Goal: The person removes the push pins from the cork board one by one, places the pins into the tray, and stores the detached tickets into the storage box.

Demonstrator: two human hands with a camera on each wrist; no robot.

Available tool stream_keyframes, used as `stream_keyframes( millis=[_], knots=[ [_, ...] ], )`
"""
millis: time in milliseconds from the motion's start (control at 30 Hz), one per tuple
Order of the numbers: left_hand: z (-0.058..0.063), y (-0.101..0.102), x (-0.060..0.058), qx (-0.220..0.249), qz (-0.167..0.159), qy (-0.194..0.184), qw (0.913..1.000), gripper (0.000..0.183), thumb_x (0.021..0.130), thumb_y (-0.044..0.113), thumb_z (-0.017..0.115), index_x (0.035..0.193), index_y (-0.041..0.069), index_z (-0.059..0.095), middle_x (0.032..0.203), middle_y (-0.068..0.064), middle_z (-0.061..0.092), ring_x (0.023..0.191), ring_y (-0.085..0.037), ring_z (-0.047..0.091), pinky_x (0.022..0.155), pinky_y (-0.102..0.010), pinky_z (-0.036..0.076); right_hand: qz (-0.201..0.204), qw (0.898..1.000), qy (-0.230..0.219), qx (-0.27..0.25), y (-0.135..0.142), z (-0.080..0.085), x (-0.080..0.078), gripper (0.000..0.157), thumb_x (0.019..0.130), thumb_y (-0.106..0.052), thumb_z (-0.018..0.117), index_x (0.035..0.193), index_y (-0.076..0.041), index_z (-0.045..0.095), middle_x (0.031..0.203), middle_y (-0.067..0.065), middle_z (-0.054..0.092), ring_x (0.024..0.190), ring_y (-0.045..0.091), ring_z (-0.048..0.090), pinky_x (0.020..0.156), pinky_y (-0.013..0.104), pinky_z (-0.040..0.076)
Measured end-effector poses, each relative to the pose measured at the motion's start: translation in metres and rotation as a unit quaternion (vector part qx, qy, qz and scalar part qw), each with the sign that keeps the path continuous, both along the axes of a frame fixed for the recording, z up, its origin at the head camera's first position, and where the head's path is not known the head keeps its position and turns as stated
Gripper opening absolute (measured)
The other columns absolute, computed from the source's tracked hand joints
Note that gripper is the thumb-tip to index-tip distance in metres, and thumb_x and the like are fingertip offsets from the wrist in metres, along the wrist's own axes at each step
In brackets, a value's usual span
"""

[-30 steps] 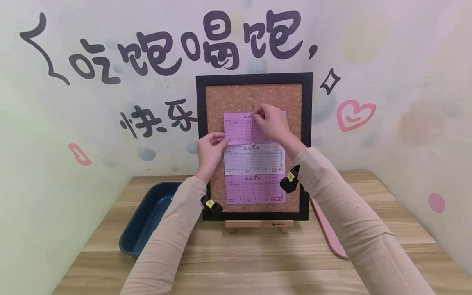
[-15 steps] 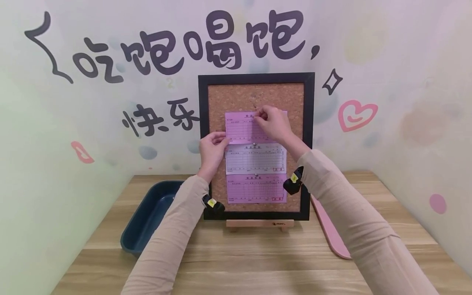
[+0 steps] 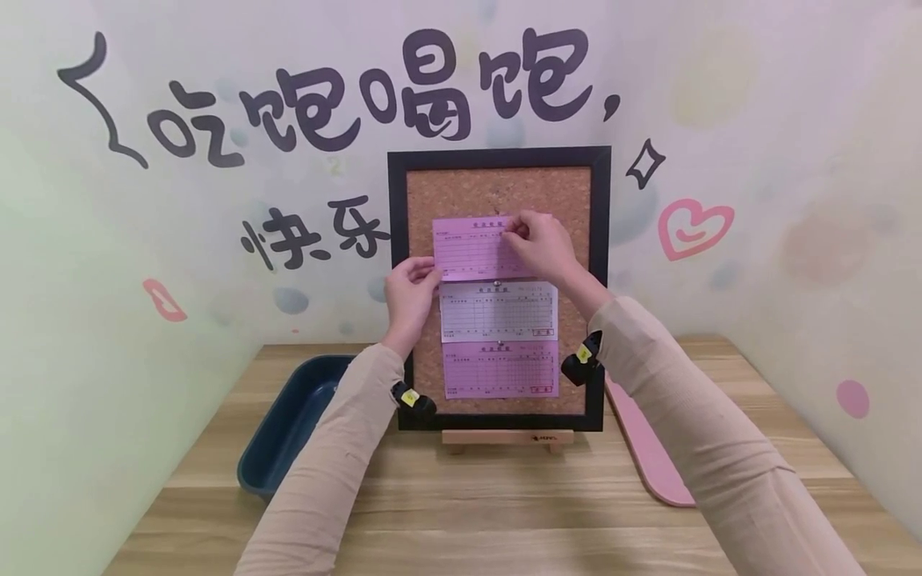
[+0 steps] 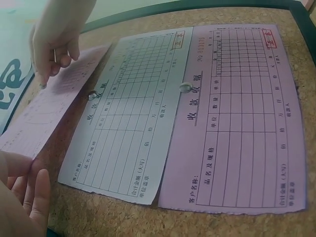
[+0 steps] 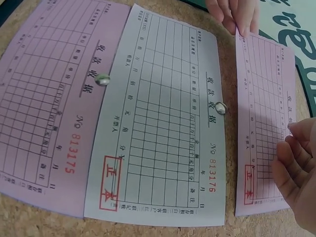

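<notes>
A pink receipt (image 3: 468,252) lies against the cork board (image 3: 497,188), above a white receipt (image 3: 497,312). My left hand (image 3: 410,296) pinches its lower left corner between thumb and fingers. At its upper middle, my right hand (image 3: 545,246) has thumb and fingertips drawn together, covering the receipt's right part in the head view. A small grey tip like a pushpin (image 4: 43,86) shows at those fingertips in the left wrist view. In the right wrist view, the receipt stands a little apart from the white one. A second pink receipt (image 3: 497,372) hangs lowest.
Silver pushpins (image 5: 220,107) fix the white and lowest receipts at their top middles. The black-framed board stands on a small wooden easel (image 3: 507,437) on a wooden table (image 3: 504,512). A dark blue tray (image 3: 248,464) is left, a pink board (image 3: 648,448) right.
The upper pink receipt has shifted slightly left against the board, its left hand with it. My right hand has moved a little right and down, uncovering more of the printed title.
</notes>
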State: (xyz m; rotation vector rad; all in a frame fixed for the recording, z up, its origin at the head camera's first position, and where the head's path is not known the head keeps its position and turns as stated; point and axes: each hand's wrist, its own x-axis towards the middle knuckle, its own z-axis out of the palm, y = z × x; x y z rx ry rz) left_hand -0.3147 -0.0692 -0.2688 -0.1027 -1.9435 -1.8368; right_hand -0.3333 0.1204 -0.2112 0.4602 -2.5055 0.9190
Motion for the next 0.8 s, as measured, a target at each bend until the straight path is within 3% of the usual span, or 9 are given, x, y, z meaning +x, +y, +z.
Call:
stream_keyframes(
  millis=[433,800],
  knots=[
    [0.002,-0.015,0.005,0.001,0.01,-0.001,1.0,0.02,0.083,0.003,0.063,0.101,-0.005,0.062,0.096,-0.018,0.064,0.073,-0.012,0.059,0.061,-0.02,0.052,0.017,1.0,0.007,0.01,0.01,-0.006,0.009,0.015,0.091,-0.017,0.054,0.096,-0.003,0.058,0.084,0.01,0.058,0.072,0.021,0.049,0.062,0.029,0.037],
    [0.002,-0.03,0.012,-0.002,0.015,-0.003,0.9999,0.021,0.083,0.005,0.063,0.102,-0.004,0.062,0.097,-0.018,0.065,0.076,-0.016,0.061,0.062,-0.023,0.054,0.018,0.999,-0.019,0.028,0.023,-0.011,0.022,0.014,0.092,-0.018,0.053,0.096,-0.005,0.057,0.08,0.009,0.056,0.07,0.021,0.048,0.059,0.03,0.037]
  ],
)
